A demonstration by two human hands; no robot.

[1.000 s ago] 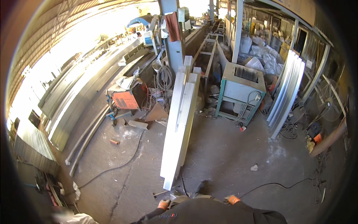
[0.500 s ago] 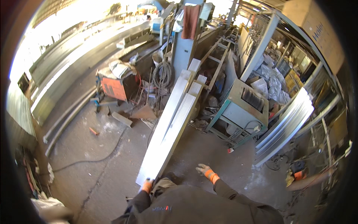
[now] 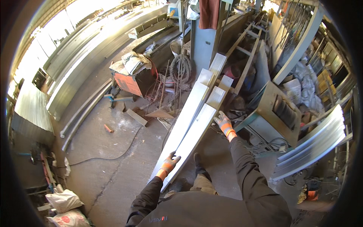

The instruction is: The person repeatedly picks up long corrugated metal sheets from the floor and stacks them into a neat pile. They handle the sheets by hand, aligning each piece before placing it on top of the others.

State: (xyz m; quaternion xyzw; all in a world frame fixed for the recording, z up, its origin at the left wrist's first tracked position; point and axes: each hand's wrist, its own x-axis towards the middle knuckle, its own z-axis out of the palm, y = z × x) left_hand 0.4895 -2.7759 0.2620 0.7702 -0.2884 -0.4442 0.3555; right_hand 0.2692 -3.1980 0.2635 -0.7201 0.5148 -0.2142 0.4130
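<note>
Two long stacks of silvery sheet-metal panels lie side by side before me, the left stack (image 3: 184, 120) and the right stack (image 3: 196, 130), running away toward a blue post. Ribbed surfaces show at their far ends. My left hand (image 3: 170, 164), in a grey and orange glove, is over the near part of the panels with its fingers stretched out; it seems to rest on them. Farther forward, my right hand (image 3: 224, 124), gloved alike, has its fingers spread at the right edge of the right stack. Whether its fingertips touch the metal I cannot tell.
A blue post (image 3: 205, 45) stands beyond the panels. An orange box (image 3: 128, 84) topped with sacks is at left, near scrap pieces and a floor cable (image 3: 109, 157). A machine cabinet (image 3: 274, 113) and curved metal sheets (image 3: 314, 142) stand at right; white sacks (image 3: 64, 200) lie near left.
My left hand has left the panels' near end and moved forward onto them. My right hand has reached forward to the stack's right edge. The right stack shows less ribbed surface; the view has shifted.
</note>
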